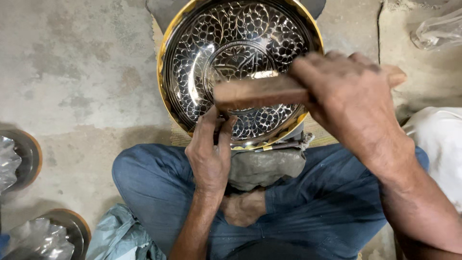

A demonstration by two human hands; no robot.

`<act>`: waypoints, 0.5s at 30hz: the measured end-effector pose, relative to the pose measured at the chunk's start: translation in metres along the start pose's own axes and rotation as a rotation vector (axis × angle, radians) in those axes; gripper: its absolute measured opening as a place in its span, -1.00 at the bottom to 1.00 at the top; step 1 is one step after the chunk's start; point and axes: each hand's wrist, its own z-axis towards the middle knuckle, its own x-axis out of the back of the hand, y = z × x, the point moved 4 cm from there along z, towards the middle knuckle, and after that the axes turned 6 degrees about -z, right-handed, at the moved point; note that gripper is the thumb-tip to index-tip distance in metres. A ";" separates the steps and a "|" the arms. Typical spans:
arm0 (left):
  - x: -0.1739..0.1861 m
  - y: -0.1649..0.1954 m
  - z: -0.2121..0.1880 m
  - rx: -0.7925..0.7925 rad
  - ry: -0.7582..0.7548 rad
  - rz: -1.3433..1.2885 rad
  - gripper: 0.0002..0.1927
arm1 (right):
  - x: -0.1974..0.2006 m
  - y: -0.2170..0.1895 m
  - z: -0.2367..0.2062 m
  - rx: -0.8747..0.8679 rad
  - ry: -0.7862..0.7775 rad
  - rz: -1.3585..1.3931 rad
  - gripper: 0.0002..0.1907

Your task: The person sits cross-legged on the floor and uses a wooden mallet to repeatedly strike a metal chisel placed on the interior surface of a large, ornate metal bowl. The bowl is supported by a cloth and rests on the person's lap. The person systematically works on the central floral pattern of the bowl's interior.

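Engraved brass plate (240, 62) propped on the concrete floor (72, 72) against a grey lump (264, 166) at the seated person's crossed legs | left hand (210, 151) pinches a thin tool to the plate's lower edge, fingers closed | right hand (351, 101) grips a wooden mallet (260, 91) above it, likely for striking.

Scene is evenly lit by soft, diffuse light; shadows are kept faint. Bright glare is seen on the engraved metal plate (240, 62), strongest toward 6 o'clock of its rim. Right hand (349, 96) and wooden block (260, 91) are smeared by motion blur; the rest is held sharp.
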 end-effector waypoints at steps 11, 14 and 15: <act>0.003 0.003 0.003 0.070 -0.035 -0.027 -0.65 | -0.001 0.009 0.000 -0.171 -0.135 0.268 -0.68; 0.003 0.004 0.003 -0.007 -0.012 0.030 -0.63 | 0.001 0.004 -0.001 -0.031 -0.050 0.080 -0.66; 0.003 0.004 0.003 -0.038 -0.009 0.064 -0.63 | 0.002 -0.001 -0.001 0.079 0.010 -0.056 -0.68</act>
